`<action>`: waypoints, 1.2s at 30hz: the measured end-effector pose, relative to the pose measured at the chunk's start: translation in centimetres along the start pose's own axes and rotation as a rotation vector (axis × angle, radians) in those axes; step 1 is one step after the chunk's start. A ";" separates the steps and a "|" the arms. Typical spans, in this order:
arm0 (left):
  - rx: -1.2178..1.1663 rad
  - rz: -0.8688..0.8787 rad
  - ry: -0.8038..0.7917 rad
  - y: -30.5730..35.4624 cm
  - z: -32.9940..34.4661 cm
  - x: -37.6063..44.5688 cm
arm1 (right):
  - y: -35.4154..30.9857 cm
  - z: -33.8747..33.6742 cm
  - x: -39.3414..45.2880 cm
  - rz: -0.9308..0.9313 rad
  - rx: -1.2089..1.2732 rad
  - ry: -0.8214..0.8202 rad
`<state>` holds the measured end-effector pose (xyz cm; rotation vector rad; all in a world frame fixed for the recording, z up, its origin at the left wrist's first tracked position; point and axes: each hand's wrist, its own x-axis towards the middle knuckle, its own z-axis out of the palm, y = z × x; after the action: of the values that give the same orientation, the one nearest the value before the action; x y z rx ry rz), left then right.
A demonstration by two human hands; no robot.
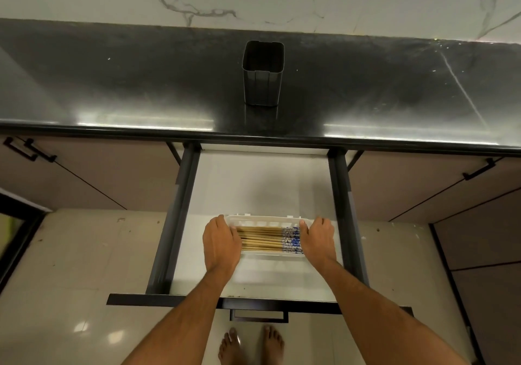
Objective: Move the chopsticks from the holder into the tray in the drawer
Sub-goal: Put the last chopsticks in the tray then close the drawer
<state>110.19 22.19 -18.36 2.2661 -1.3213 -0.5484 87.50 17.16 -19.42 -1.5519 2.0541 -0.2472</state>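
Observation:
Several wooden chopsticks with blue-and-white patterned ends lie side by side in a white tray inside the pulled-out drawer. My left hand rests over the tray's left end and my right hand over its right end, fingers pressed against the tray's ends. The dark grey square holder stands upright on the black countertop, and I see nothing inside it.
The black countertop runs across the view under a marble wall. Dark drawer rails flank the white drawer floor. The drawer front with its handle is just above my bare feet. Cabinet doors with black handles lie left and right.

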 end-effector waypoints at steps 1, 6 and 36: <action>0.013 0.031 0.017 0.2 -0.3 -0.3 | 0.0 -0.2 -0.3 -0.033 -0.023 0.012; 0.078 0.237 0.050 0.6 -1.5 -2.4 | 0.0 -1.2 -2.5 -0.209 -0.120 0.055; 0.358 0.844 -0.013 -7.4 -2.9 -20.4 | 3.7 2.9 -23.0 -0.848 -0.263 0.236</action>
<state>107.54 43.96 -17.96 1.6769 -2.3145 -0.0218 90.17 40.26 -16.39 -2.6050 1.4987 -0.4982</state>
